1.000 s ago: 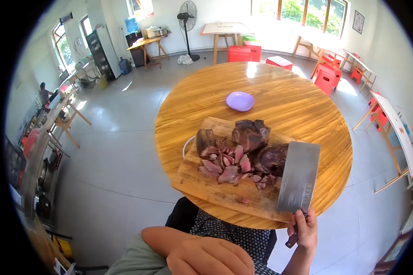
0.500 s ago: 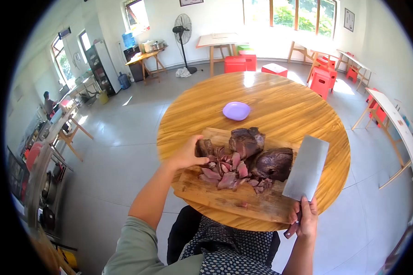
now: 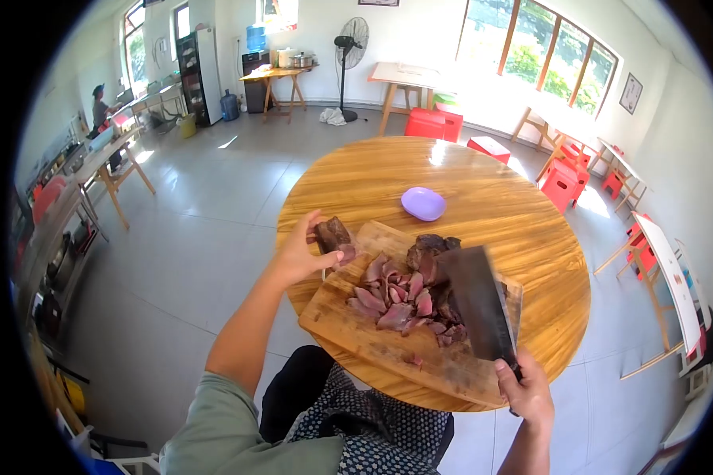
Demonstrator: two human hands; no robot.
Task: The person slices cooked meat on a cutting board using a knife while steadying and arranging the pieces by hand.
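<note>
My left hand [image 3: 299, 252] grips a dark chunk of meat [image 3: 335, 238] at the left edge of the wooden cutting board [image 3: 348, 332]. In my right hand [image 3: 525, 388] is the handle of a wide cleaver [image 3: 480, 305], its blade pointing up and away over the right part of the board. Pink and brown meat slices [image 3: 396, 297] lie piled in the board's middle. Behind them sits a larger dark piece of meat [image 3: 429, 252]; another is mostly hidden by the blade.
A purple dish [image 3: 424, 204] stands on the round wooden table [image 3: 356, 176] beyond the board. Red stools [image 3: 434, 124], side tables and a standing fan [image 3: 346, 71] are farther back. At the far left a person [image 3: 100, 109] is by a counter.
My left hand came up from below, took hold of the left meat chunk and moved it left and up. The cleaver has swung leftward over the right-hand meat and its blade has tilted.
</note>
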